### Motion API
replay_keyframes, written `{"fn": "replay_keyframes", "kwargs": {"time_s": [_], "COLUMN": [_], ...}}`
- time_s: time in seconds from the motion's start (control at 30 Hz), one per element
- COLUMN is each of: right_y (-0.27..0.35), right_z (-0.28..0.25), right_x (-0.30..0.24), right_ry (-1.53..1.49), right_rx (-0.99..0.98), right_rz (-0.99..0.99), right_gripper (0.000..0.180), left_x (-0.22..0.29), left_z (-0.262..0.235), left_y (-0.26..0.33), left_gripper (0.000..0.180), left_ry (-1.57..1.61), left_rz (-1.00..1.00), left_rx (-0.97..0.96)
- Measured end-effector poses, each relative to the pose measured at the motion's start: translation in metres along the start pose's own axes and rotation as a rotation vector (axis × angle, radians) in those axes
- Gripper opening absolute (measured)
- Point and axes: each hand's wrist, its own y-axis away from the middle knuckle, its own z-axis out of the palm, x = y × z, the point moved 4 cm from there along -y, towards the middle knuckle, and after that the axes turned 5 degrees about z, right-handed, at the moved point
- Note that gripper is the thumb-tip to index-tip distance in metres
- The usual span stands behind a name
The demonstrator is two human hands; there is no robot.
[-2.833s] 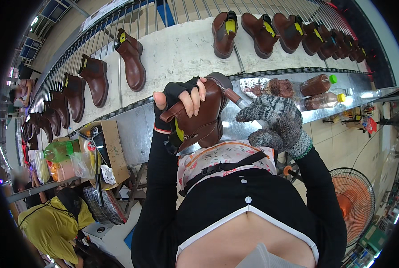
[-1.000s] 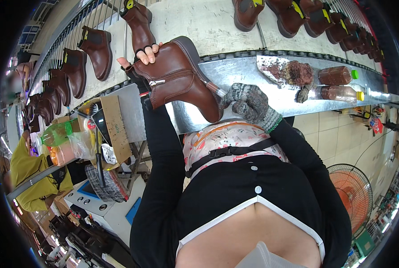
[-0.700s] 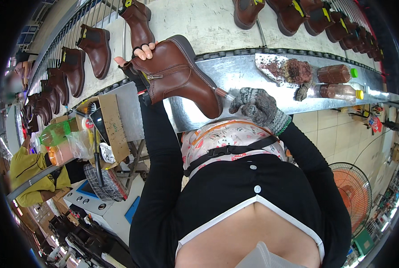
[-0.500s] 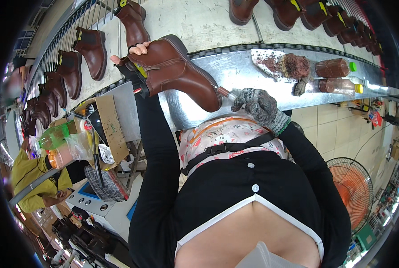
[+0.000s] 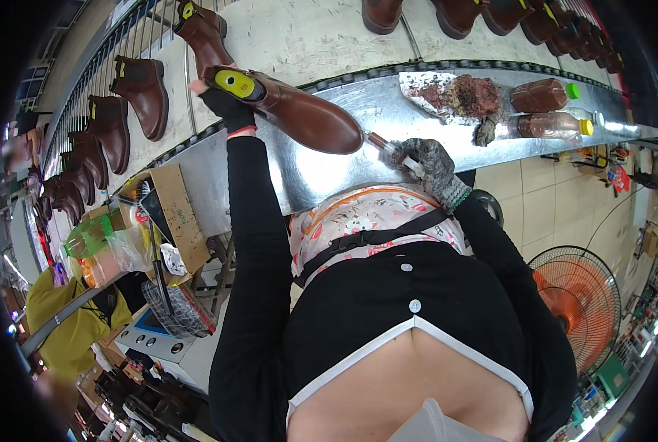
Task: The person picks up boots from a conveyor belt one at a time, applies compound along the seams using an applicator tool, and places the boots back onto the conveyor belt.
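My left hand [image 5: 226,107], in a black glove that leaves the fingers bare, is closed on a brown leather ankle boot [image 5: 310,120] at its heel end. The boot lies tilted above the metal bench, toe to the right, and its yellow insole shows through the opening. In a grey knitted glove, my right hand [image 5: 434,168] grips a slim applicator [image 5: 378,140] with a brown tip and a pale end. That tip is close by the boot's toe; whether it touches, I cannot tell.
On the metal bench [image 5: 299,180] are a stained cloth with a reddish-brown sponge [image 5: 475,96] and two bottles of brown liquid [image 5: 539,96]. More boots [image 5: 142,96] stand along the pale conveyor [image 5: 299,37] beyond. A cardboard box [image 5: 178,214] sits left, an orange fan [image 5: 576,306] right.
The boot has turned in my left hand, so its opening and insole now face up and its side zip is out of sight. The applicator has shifted slightly up with my right hand.
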Motion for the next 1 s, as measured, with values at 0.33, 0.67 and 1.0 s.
{"fn": "replay_keyframes", "kwargs": {"time_s": [0.33, 0.67, 1.0], "right_y": [0.009, -0.007, -0.004], "right_z": [-0.004, -0.018, -0.013], "right_x": [-0.004, -0.008, -0.047], "right_ry": [-0.844, -0.383, 0.108], "right_rx": [0.079, 0.297, 0.311], "right_rz": [0.000, -0.234, -0.413], "right_gripper": [0.046, 0.051, 0.035], "left_x": [0.038, 0.070, 0.086], "left_z": [-0.009, 0.028, 0.090], "left_y": [0.030, 0.112, 0.191], "left_gripper": [0.054, 0.063, 0.066], "left_ry": [-1.387, -1.300, -1.558], "left_rz": [0.458, 0.455, 0.317], "left_rx": [0.085, 0.172, 0.089]}}
